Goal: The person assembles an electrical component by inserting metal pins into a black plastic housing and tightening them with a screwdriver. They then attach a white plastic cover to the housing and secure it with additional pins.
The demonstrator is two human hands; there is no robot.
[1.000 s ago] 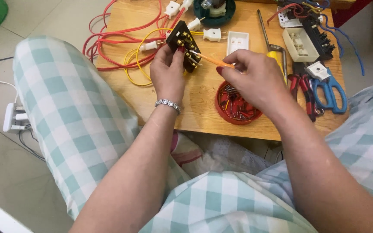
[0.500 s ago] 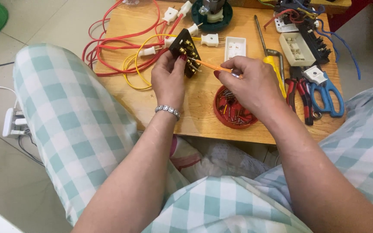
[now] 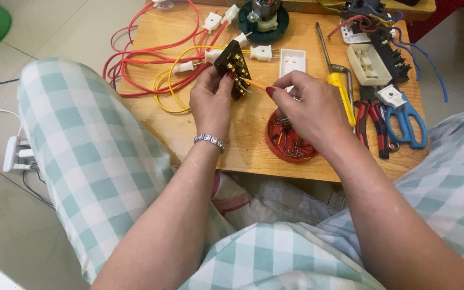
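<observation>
A: The black socket block — where is it?

B: In the left hand, held up over the low wooden table, near the table's middle. The fingers are closed around its lower end, with the thumb on its right edge. It is tilted, and the face with rows of small brass terminals is turned toward the camera.

A: And the right hand?

B: It pinches a thin orange wire between thumb and forefinger. The wire runs toward ten o'clock from the fingertips, and its tip reaches the terminals on the block. Whether it sits inside one, I cannot tell.

A: What lies under the right hand?

B: A round red dish full of short wire pieces, at six o'clock from the block, partly hidden by the palm.

A: What is around it?

B: At nine o'clock from the block, loops of red cable and yellow cable with white plugs. At three o'clock from the right hand, a yellow-handled screwdriver, red-handled pliers and blue scissors. At twelve o'clock, near the far edge, a dark green round base with a metal part on it. The person's checked trousers frame the table on both sides.
</observation>
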